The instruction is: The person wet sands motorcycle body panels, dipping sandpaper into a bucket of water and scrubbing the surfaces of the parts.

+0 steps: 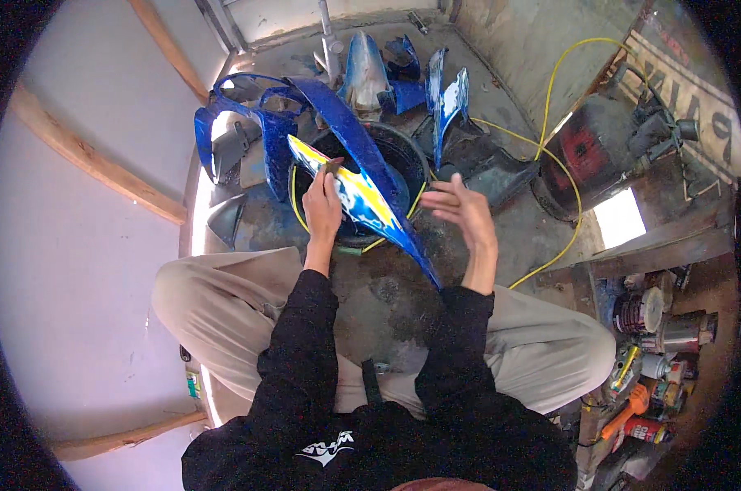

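A long blue motorcycle fairing panel (356, 147) lies slantwise across a round black tub (415, 147), its narrow tip toward me. Yellow, white and bare patches (369, 203) show along its left side. My left hand (322, 214) is at this patched side, its fingers closed on a small dark brown piece (334, 165) that looks like sandpaper, against the panel's surface. My right hand (467, 214) is held just right of the panel, apart from it, with fingers stretched out and nothing in them.
Other blue fairing pieces (362, 74) lie on the floor beyond the tub. A yellow hose (581, 196) loops past a dark red compressor tank (579, 155) at the right. Cans (639, 311) and an orange-handled tool (628, 409) crowd a low shelf at the lower right.
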Tool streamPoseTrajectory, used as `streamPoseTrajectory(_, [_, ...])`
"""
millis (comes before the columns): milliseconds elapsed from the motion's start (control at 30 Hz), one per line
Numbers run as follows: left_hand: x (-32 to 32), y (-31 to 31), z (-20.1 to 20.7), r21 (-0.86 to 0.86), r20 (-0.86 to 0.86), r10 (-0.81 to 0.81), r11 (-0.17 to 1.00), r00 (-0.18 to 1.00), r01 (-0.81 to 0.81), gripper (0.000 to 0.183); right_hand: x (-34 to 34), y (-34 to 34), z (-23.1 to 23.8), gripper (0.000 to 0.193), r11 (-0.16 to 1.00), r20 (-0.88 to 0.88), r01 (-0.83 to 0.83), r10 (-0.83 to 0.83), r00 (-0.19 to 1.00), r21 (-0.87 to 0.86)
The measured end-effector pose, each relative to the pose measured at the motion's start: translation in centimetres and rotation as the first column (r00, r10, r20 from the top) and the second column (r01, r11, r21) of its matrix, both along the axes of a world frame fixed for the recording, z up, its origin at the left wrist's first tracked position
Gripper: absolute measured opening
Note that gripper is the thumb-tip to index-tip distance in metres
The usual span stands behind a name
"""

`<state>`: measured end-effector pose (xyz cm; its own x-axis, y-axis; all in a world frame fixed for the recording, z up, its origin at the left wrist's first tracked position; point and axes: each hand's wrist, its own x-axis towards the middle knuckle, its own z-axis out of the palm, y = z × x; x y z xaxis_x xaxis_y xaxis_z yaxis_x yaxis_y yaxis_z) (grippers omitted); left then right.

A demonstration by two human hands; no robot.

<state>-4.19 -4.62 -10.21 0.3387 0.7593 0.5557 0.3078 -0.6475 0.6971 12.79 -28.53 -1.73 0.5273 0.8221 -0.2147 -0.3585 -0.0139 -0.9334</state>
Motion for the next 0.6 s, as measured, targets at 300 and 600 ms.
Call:
streamPoseTrajectory(300, [1.3,-1.0,1.0,-0.178,0.079,-0.034,0.983,0.996,0.048,0.034,0.6,-0.8,-11.9,0.075,0.743,-0.005,-0.208,0.265,0.964,-0.636])
streamPoseTrajectory(600, [0.2,0.3,3.9,-0.336,0.173,-0.034,0.937,0.984,0.091,0.038,-1.9,0.9,-8.0,0.078,0.808,0.56,0.404,-0.113,0.821,-0.429])
